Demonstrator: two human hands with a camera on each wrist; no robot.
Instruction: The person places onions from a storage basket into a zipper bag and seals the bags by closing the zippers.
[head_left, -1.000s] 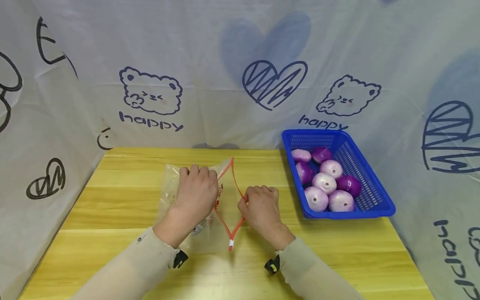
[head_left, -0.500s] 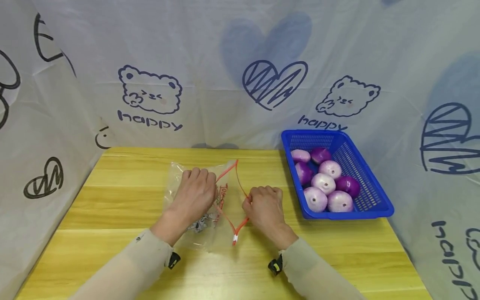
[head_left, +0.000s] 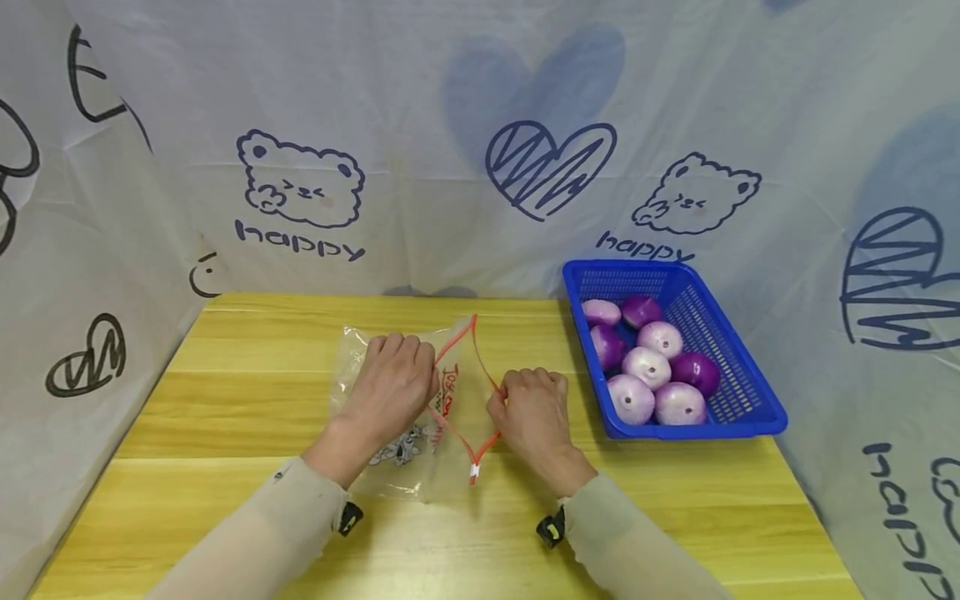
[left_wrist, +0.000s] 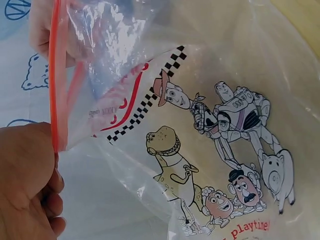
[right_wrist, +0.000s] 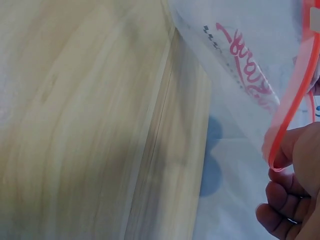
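A clear zip bag [head_left: 405,454] with cartoon figures [left_wrist: 220,150] and an orange-red zip strip [head_left: 457,421] lies on the yellow wooden table [head_left: 225,400]. My left hand [head_left: 393,383] pinches the left side of the strip [left_wrist: 56,100]. My right hand [head_left: 528,412] pinches the right side of the strip [right_wrist: 295,100], and the bag's mouth is pulled apart into a diamond shape. The bag looks empty.
A blue plastic basket [head_left: 738,392] with several peeled purple onions [head_left: 648,367] stands on the table right of my right hand. Printed white cloth [head_left: 450,125] closes off the back and both sides.
The bag's mouth has been pulled a little wider and shifted slightly right. Both hands keep their pinch on the zip strip.
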